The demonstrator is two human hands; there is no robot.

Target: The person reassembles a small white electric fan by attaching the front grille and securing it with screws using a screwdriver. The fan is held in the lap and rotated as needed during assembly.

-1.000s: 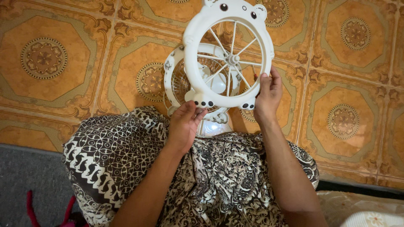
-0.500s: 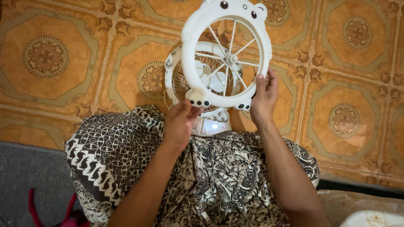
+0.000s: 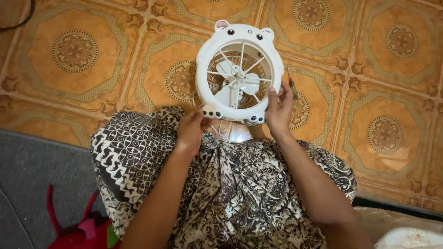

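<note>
A white bear-shaped front fan grille (image 3: 206,50) with thin spokes now lies over the white fan body, whose blades (image 3: 240,85) show through it. My left hand (image 3: 191,129) pinches the grille's lower left rim by the small dark paw dots. My right hand (image 3: 278,110) grips the lower right rim. The fan's base (image 3: 232,133) rests at the edge of my lap, which a black-and-white patterned cloth (image 3: 221,184) covers.
The floor is orange patterned tile (image 3: 92,78). A thin screwdriver-like tool (image 3: 291,85) lies on the tile just right of the fan. A grey mat (image 3: 32,184) is at the lower left with a red object (image 3: 78,228) on it. Pale fabric (image 3: 401,226) is at the lower right.
Both hands have lowered the grille from above the fan body down onto it, so the two now line up. The view has shifted slightly.
</note>
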